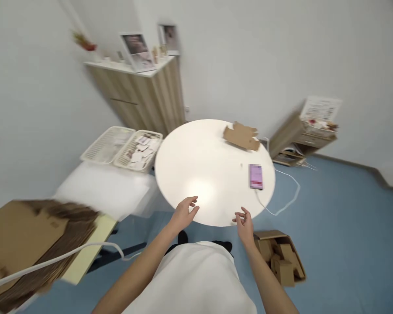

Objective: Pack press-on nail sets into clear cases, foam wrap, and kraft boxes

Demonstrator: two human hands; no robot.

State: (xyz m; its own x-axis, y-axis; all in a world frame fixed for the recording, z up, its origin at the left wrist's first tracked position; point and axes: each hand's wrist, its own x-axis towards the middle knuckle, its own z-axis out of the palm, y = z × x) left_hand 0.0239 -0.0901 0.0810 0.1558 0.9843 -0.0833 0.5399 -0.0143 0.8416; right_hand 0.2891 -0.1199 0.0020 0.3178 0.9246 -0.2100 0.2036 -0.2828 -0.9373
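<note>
Over the near edge of the round white table (183, 152), my left hand (184, 212) is open, its thumb and fingers apart with nothing between them. My right hand (245, 225) is by the same edge, further right, with loosely bent fingers and nothing visible in it. A flattened piece of brown cardboard (241, 136) lies at the table's far right. Nearer to my right hand is a phone with a pinkish-purple screen (256, 176), a white cable (263, 203) running from it. A tiny pale object (241, 165) lies left of the phone, too small to name.
Two cream plastic baskets (121, 159) stand left of the table; the right one holds small packets. Flat cardboard sheets (29, 235) are stacked at the lower left. An open carton (298, 266) of small brown boxes sits on the floor at right. A wooden cabinet (140, 96) stands behind.
</note>
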